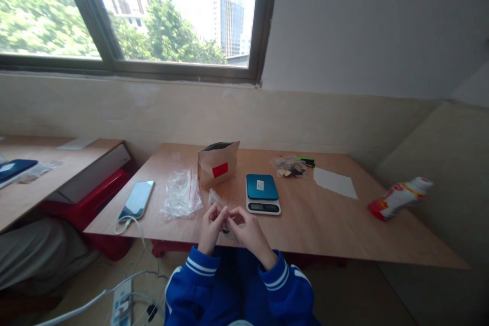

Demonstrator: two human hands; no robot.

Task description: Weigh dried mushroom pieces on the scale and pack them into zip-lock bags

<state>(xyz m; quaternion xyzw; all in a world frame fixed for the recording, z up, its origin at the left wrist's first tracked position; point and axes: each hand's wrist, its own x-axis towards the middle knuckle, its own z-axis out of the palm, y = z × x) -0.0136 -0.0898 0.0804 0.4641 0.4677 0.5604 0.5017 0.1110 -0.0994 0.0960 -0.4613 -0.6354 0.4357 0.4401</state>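
Note:
My left hand (pixel 213 224) and my right hand (pixel 247 226) meet at the table's front edge. Both are closed, with fingertips pinched together on a small clear plastic bag (pixel 215 197). Something dark shows low in the bag, too small to name. Just beyond my hands stands an open brown paper pouch (pixel 217 165) with a red label. To the right of it lies a kitchen scale (pixel 262 187) with a blue top, nothing on its plate. A pile of clear zip bags (pixel 181 196) rests left of my left hand.
A phone (pixel 138 198) with a white charging cable lies at the table's left. Toward the back right are a filled zip bag (pixel 291 168), a green-and-black cutter (pixel 306 162) and white paper (pixel 335 183). A red-and-white bottle (pixel 399 197) stands far right. Another person's leg (pixel 38 249) shows at left.

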